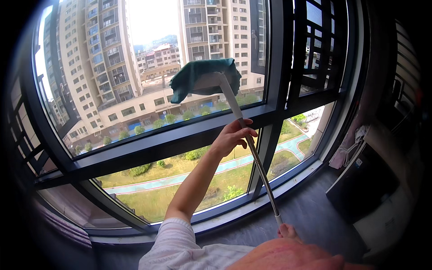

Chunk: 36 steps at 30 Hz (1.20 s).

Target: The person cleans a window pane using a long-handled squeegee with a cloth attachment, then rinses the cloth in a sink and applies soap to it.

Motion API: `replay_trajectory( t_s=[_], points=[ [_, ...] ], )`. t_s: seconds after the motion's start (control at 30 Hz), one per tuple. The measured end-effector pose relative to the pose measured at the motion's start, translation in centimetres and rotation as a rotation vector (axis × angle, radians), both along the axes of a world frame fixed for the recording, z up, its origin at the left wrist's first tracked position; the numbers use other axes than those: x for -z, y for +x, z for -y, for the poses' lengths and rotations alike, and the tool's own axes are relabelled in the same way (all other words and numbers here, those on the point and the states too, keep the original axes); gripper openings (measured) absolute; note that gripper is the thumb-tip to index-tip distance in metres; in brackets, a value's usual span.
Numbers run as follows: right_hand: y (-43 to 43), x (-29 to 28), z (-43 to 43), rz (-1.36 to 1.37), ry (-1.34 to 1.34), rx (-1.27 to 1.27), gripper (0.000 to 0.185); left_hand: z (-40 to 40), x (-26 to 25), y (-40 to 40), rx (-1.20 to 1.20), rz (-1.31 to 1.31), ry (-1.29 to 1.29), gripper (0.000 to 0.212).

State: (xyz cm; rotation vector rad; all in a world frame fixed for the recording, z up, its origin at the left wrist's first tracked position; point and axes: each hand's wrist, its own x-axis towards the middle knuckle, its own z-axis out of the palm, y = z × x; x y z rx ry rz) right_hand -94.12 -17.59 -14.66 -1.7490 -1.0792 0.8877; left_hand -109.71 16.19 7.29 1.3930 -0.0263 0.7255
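My left hand (233,136) grips the upper part of a metal telescopic pole (259,163), just below its white plastic neck (231,98). Lower down, my right hand (289,232) is closed around the pole's white end piece (278,219); part of this hand is hidden by my body. A dark green cloth (189,77) is draped over the pole's flat white head and hangs down at the left. The head is raised in front of the large upper window pane (162,114); whether the cloth touches the glass I cannot tell.
Dark window frame bars (141,145) cross below and right of the cloth. A pale sill (216,221) runs along the bottom. At the right stand a dark panel with a pale edge (362,182) and bundled cords (347,150). A purple curtain (64,222) hangs at lower left.
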Motion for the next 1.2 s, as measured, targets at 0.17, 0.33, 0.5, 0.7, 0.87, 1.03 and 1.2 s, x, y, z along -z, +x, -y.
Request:
replay_trajectory(
  t_s=[0.17, 0.33, 0.5, 0.7, 0.87, 1.03, 1.2],
  points=[
    [3.2, -1.0, 4.5, -0.681, -0.235, -0.044, 0.034, 5.3, 0.4, 7.8, -0.062, -0.008, 0.059, 0.021],
    [9.0, -0.4, 5.2, -0.212, -0.045, 0.106, 0.022, 13.3, 3.9, 18.7, -0.256, -0.201, 0.182, 0.019],
    [13.2, -3.2, 5.7, -0.245, 0.153, 0.370, 0.012, 20.1, 10.1, 28.8, -0.275, -0.225, 0.279, 0.030],
    [16.3, -2.1, 15.0, -0.287, 0.117, 0.706, 0.029, 25.2, 11.2, 34.4, 0.441, -0.469, 0.136, 0.046],
    [16.5, -0.5, 21.3, -0.463, -0.029, 0.852, 0.031, 23.2, 16.7, 38.1, 0.776, -0.548, -0.166, 0.074],
    [17.5, -0.4, 24.0, -0.572, -0.059, 0.988, 0.031, 22.3, 20.4, 45.4, 0.849, -0.493, -0.550, 0.082],
    [21.4, -1.0, 25.6, -0.577, -0.123, 1.078, 0.036, 24.3, 20.4, 54.8, 0.885, -0.467, -0.834, 0.081]
  ],
)
